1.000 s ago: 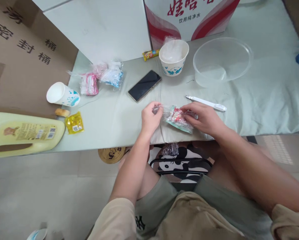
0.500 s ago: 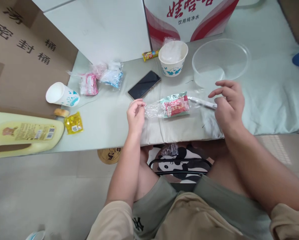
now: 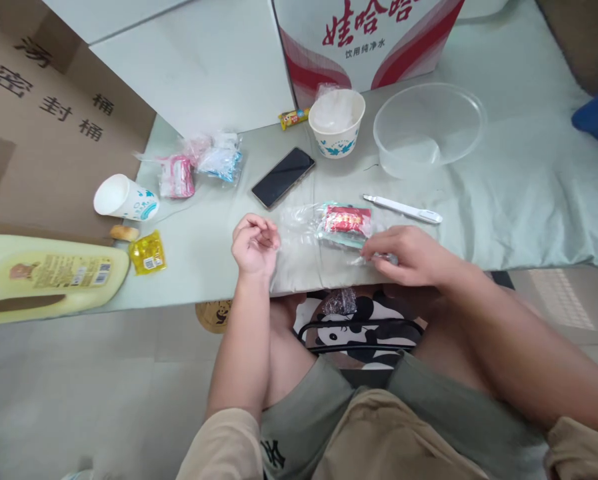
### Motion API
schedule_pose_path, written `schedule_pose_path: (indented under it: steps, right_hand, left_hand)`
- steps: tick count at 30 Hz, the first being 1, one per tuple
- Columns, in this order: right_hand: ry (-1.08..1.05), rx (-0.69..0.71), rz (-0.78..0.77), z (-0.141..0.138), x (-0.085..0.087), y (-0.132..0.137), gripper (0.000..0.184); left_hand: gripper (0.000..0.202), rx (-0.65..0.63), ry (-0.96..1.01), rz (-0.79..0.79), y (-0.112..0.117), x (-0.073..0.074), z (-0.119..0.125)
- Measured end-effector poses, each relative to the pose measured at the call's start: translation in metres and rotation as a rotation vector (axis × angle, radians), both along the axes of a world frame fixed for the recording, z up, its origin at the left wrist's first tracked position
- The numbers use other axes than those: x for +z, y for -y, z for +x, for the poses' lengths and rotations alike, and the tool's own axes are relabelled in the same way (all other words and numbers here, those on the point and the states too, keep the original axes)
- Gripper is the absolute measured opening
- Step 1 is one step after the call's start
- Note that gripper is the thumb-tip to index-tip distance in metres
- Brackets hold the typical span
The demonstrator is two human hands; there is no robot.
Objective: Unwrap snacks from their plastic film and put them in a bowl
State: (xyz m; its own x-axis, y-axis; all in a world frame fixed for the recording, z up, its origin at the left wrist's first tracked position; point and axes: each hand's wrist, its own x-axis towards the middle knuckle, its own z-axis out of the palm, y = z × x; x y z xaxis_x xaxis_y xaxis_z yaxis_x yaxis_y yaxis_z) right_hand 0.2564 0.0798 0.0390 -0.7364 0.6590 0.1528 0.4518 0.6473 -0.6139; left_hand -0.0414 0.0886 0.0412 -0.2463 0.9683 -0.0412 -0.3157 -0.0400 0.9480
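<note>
A small red packet (image 3: 347, 219) lies with a green-edged piece in a crinkled clear plastic wrapper (image 3: 299, 217) on the cloth-covered table. My right hand (image 3: 409, 255) is at the wrapper's near right side, its fingertips closed on a clear plastic edge. Just left of the wrapper, my left hand (image 3: 255, 245) is raised, palm turned up, with loosely curled fingers and nothing seen in them. Beyond the right hand rests a white slim cutter (image 3: 403, 208), touched by neither hand.
Behind are a phone (image 3: 283, 177), a paper bowl (image 3: 337, 123) holding plastic, and a clear plastic tub (image 3: 409, 160). To the left are a tipped paper cup (image 3: 126, 198), a yellow packet (image 3: 147, 253), small bagged packs (image 3: 177, 177) and a large yellow bottle (image 3: 86, 280). Boxes stand behind.
My right hand has moved away from the cutter, toward me and left, onto the wrapper. My left hand has let go of the plastic and shifted left and slightly nearer me.
</note>
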Motion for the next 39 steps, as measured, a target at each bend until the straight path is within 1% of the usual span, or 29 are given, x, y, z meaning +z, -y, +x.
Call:
schedule_pose_path:
  steps: [1,2,3,4,5,7,9,10,11,12,14,15,16,17,19,20,21,23,25,28,30,31,33,35,37,39]
  right_hand:
    - [0.019,0.046,-0.099,0.001,0.002,0.002,0.032]
    - [0.035,0.054,-0.180,0.002,0.003,0.003,0.039]
    - [0.051,0.027,-0.231,0.002,0.003,0.004,0.046]
    - [0.078,-0.023,-0.252,0.001,0.004,0.004,0.051]
    - [0.116,-0.097,-0.242,0.000,0.004,0.004,0.053]
    - [0.188,-0.301,-0.139,-0.004,0.003,0.004,0.046]
    - [0.202,-0.491,0.016,-0.010,0.002,0.004,0.036]
    - [0.171,-0.537,0.081,-0.013,0.001,0.004,0.034]
    - [0.124,-0.537,0.124,-0.016,-0.001,0.004,0.036]
    - [0.080,-0.491,0.142,-0.018,-0.002,0.004,0.039]
    - [0.030,-0.363,0.130,-0.023,-0.006,0.004,0.049]
    - [0.032,-0.320,0.115,-0.025,-0.009,0.004,0.053]
    - [0.049,-0.299,0.102,-0.027,-0.011,0.004,0.056]
    - [0.071,-0.297,0.095,-0.028,-0.013,0.004,0.058]
    - [0.108,-0.315,0.086,-0.031,-0.015,0.003,0.062]
    - [0.118,-0.325,0.076,-0.032,-0.016,0.002,0.065]
    - [0.119,-0.337,0.060,-0.033,-0.016,0.001,0.068]
    - [0.091,-0.365,0.009,-0.032,-0.015,-0.002,0.073]
    - [0.020,-0.398,-0.059,-0.029,-0.014,-0.005,0.071]
    - [-0.092,-0.453,-0.149,-0.020,-0.013,-0.010,0.063]
    - [-0.112,-0.499,-0.176,-0.014,-0.012,-0.011,0.055]
    - [-0.111,-0.523,-0.171,-0.011,-0.011,-0.011,0.050]
    - [-0.124,-0.574,-0.108,-0.005,-0.008,-0.010,0.040]
    - [-0.179,-0.633,0.020,0.001,0.001,-0.008,0.034]
    - [-0.229,-0.705,0.174,0.009,0.016,-0.010,0.033]
    - [-0.215,-0.784,0.289,0.017,0.037,-0.019,0.035]
  left_hand:
    - [0.015,-0.073,-0.016,-0.056,0.001,0.000,-0.002]
    - [0.018,-0.126,-0.062,-0.104,0.001,0.000,-0.003]
    - [0.020,-0.142,-0.137,-0.132,0.001,-0.002,-0.003]
    - [0.021,-0.117,-0.238,-0.138,0.000,-0.005,-0.002]
    - [0.021,-0.065,-0.360,-0.126,-0.001,-0.008,0.000]
    - [0.021,0.045,-0.629,-0.103,-0.006,-0.015,0.006]
    - [0.035,0.070,-0.838,-0.147,-0.010,-0.021,0.010]
    - [0.044,0.052,-0.906,-0.186,-0.011,-0.022,0.012]
    - [0.049,0.022,-0.953,-0.219,-0.011,-0.023,0.014]
    - [0.049,-0.015,-0.986,-0.241,-0.010,-0.024,0.015]
    - [0.036,-0.115,-1.013,-0.242,-0.007,-0.024,0.018]
    - [0.028,-0.170,-0.988,-0.222,-0.004,-0.023,0.020]
    - [0.022,-0.228,-0.920,-0.195,-0.002,-0.023,0.022]
    - [0.021,-0.282,-0.807,-0.164,0.001,-0.022,0.026]
    - [0.030,-0.373,-0.503,-0.117,0.006,-0.018,0.034]
    - [0.036,-0.399,-0.354,-0.111,0.008,-0.016,0.038]
    - [0.042,-0.407,-0.233,-0.116,0.009,-0.013,0.042]
    - [0.049,-0.368,-0.092,-0.139,0.009,-0.009,0.048]
    - [0.049,-0.266,-0.046,-0.167,0.005,-0.007,0.049]
    - [0.042,-0.072,-0.050,-0.231,-0.004,-0.008,0.045]
    - [0.039,0.027,-0.081,-0.259,-0.010,-0.012,0.040]
    - [0.038,0.056,-0.098,-0.261,-0.012,-0.014,0.038]
    - [0.036,0.077,-0.126,-0.251,-0.015,-0.017,0.036]
    - [0.035,0.073,-0.142,-0.248,-0.016,-0.018,0.036]
    - [0.034,0.057,-0.155,-0.252,-0.016,-0.018,0.038]
    - [0.034,0.030,-0.172,-0.250,-0.016,-0.017,0.040]
